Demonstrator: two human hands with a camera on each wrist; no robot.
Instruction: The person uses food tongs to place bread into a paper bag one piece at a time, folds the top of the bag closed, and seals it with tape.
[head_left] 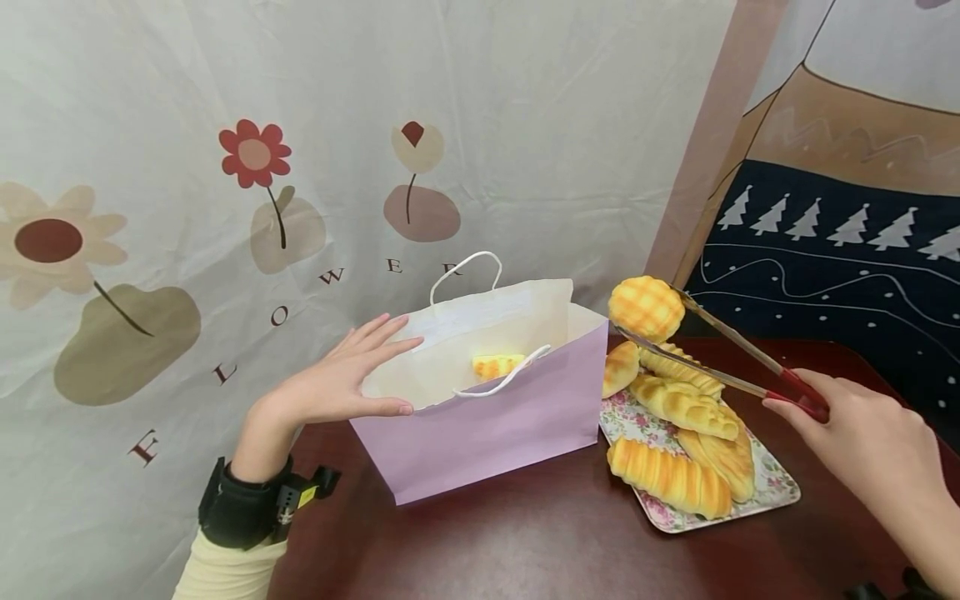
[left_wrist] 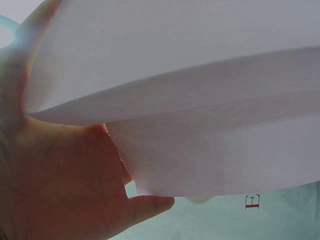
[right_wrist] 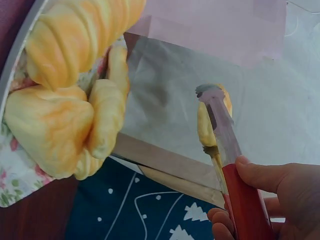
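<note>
My right hand [head_left: 873, 437] grips red-handled tongs [head_left: 806, 392], whose metal tips pinch a round, scored yellow bun [head_left: 647, 309] in the air above the tray, just right of the bag. In the right wrist view the bun [right_wrist: 205, 125] shows edge-on between the tong tips. A lilac paper bag [head_left: 487, 450] with white rope handles stands with its mouth spread; one piece of bread [head_left: 497, 366] shows inside. With fingers spread, my left hand [head_left: 341, 375] rests at the bag's left rim. The left wrist view has its palm [left_wrist: 65, 175] against the paper side.
Right of the bag, a floral tray [head_left: 772, 492] carries several breads, among them a ridged roll [head_left: 667, 479] at the front and a twisted loaf [head_left: 686, 406]. Everything stands on a dark red table [head_left: 495, 542]. A flower-printed cloth [head_left: 562, 167] hangs close behind the bag.
</note>
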